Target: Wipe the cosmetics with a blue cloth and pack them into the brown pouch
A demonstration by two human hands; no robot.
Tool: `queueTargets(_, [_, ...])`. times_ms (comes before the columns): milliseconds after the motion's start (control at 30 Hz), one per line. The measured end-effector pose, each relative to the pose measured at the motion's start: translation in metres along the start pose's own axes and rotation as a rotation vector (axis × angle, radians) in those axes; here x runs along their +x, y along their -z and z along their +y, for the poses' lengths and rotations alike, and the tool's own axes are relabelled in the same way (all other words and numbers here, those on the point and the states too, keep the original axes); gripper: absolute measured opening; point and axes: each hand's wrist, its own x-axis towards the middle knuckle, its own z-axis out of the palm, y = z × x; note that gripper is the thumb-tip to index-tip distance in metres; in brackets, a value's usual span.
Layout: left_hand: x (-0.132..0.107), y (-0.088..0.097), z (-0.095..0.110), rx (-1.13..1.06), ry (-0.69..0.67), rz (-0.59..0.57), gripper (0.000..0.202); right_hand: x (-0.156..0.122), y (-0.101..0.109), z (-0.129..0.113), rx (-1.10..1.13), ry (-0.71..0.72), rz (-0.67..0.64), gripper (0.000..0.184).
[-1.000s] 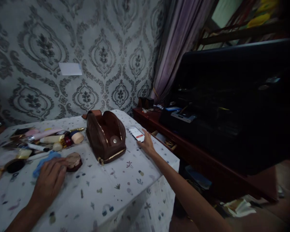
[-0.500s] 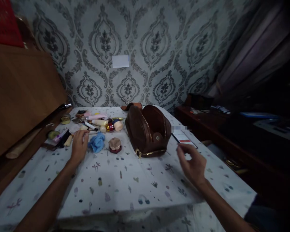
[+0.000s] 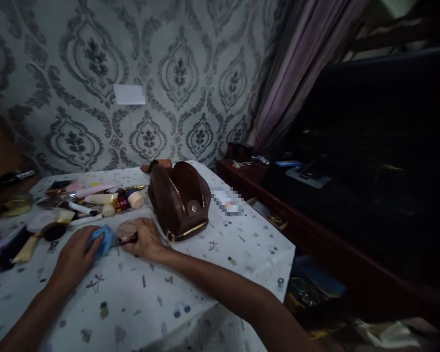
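Note:
My left hand [image 3: 77,252] is closed on a crumpled blue cloth [image 3: 104,240] at the table's left-middle. Just right of it, my right hand [image 3: 146,239] has its fingers around a small round compact [image 3: 126,231] with a pinkish lid and a dark red base. Behind my right hand stands a brown leather toiletry bag [image 3: 179,200], its zipped top gaping. A pile of cosmetics [image 3: 102,198], with tubes, brushes and small bottles, lies beyond both hands. My fingers partly hide the cloth and the compact.
A patterned white cloth covers the table [image 3: 139,303]. A blurred-out phone [image 3: 227,201] lies right of the bag, and a brown strap-like piece [image 3: 157,165] behind it. To the right, a dark red desk [image 3: 242,178] has an open drawer [image 3: 267,212].
My right hand has moved left from beside the phone and taken hold of the compact. My left hand has closed on the blue cloth. The view has turned right.

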Motion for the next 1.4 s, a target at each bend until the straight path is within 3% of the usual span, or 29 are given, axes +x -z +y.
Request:
queueTargets(67, [0.003,0.004,0.013,-0.041,-0.013,0.051,0.034,0.001,-0.002,0.001,0.025,-0.016,0.007,0.050])
queueTargets(133, [0.006,0.004,0.029,-0.082,-0.109,0.063,0.031,-0.001,-0.003,0.001,0.033,0.001,0.010,0.049])
queueTargets(233, [0.008,-0.006,0.047,-0.050,-0.341,0.019,0.032,-0.002,-0.003,0.004,-0.013,0.067,-0.003,0.040])
queueTargets(333, [0.011,-0.021,0.056,0.072,-0.426,-0.007,0.036,-0.002,-0.002,0.005,-0.071,0.103,-0.013,0.034])
queueTargets(500, [0.016,-0.028,0.060,0.145,-0.287,-0.002,0.042,-0.005,-0.004,0.004,-0.079,0.194,0.052,0.032])
queueTargets(633, [0.019,-0.022,0.068,0.052,-0.157,-0.073,0.036,-0.006,-0.005,0.005,-0.038,0.218,0.051,0.039])
queueTargets(733, [0.020,-0.020,0.073,-0.043,-0.093,-0.061,0.035,-0.006,-0.007,0.008,-0.003,0.228,0.047,0.043])
queueTargets(1000, [0.021,-0.015,0.048,-0.349,0.167,-0.016,0.020,-0.007,-0.005,0.007,0.072,0.302,0.027,0.058])
queueTargets(1167, [0.020,-0.012,0.050,-0.559,0.290,-0.023,0.033,-0.007,0.000,0.005,0.392,0.107,0.113,0.060])
queueTargets(1333, [0.019,-0.016,0.054,-0.594,0.232,-0.058,0.048,0.005,-0.007,0.012,0.761,-0.061,0.083,0.055])
queueTargets(1400, [0.018,-0.018,0.055,-0.570,0.195,-0.094,0.053,0.008,-0.010,0.014,0.824,-0.078,0.113,0.062])
